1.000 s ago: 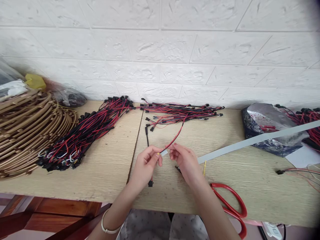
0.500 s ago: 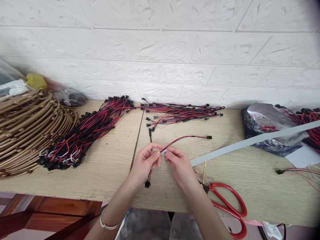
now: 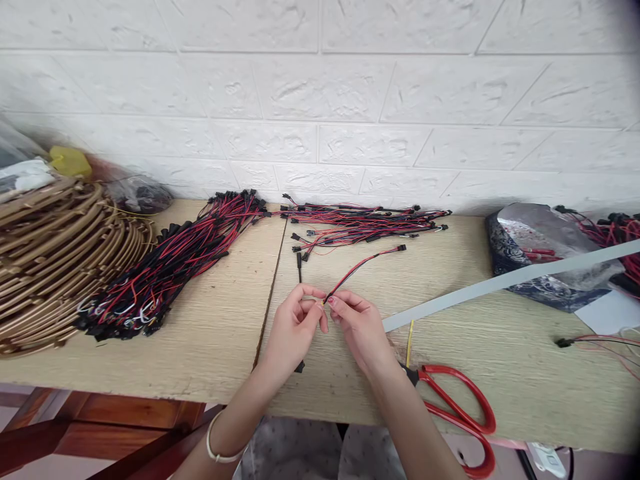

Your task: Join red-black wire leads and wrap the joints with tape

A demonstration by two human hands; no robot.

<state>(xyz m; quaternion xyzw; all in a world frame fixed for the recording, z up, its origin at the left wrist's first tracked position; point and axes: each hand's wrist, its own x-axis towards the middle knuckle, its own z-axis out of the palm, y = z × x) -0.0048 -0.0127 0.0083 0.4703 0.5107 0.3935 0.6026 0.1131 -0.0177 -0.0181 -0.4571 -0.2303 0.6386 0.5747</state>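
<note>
Between my fingertips is the near end of a red-and-black wire cable point(image 3: 353, 270), which arcs away up and right to a small black connector. My left hand point(image 3: 299, 325) pinches it from the left, and my right hand point(image 3: 361, 328) pinches it from the right, the fingertips nearly touching. The exact spot where they grip is mostly covered by the fingers. A black cable point(image 3: 299, 263) runs beneath my left hand, its dark connector point(image 3: 299, 367) showing at the near side of the wrist. Red-handled scissors point(image 3: 463, 407) lie beside my right forearm.
A large bundle of cables point(image 3: 185, 260) lies left, with a smaller bundle point(image 3: 367, 223) along the wall. Bamboo hoops point(image 3: 65, 267) are stacked at far left. A pale strip point(image 3: 450, 293) slants toward a patterned bag point(image 3: 500, 247). A yellow strip point(image 3: 409, 340) lies near the scissors.
The cable's far end has swung up and left, and the wire now rises more steeply from the fingers. My left hand has shifted slightly, covering more of the cable beneath it.
</note>
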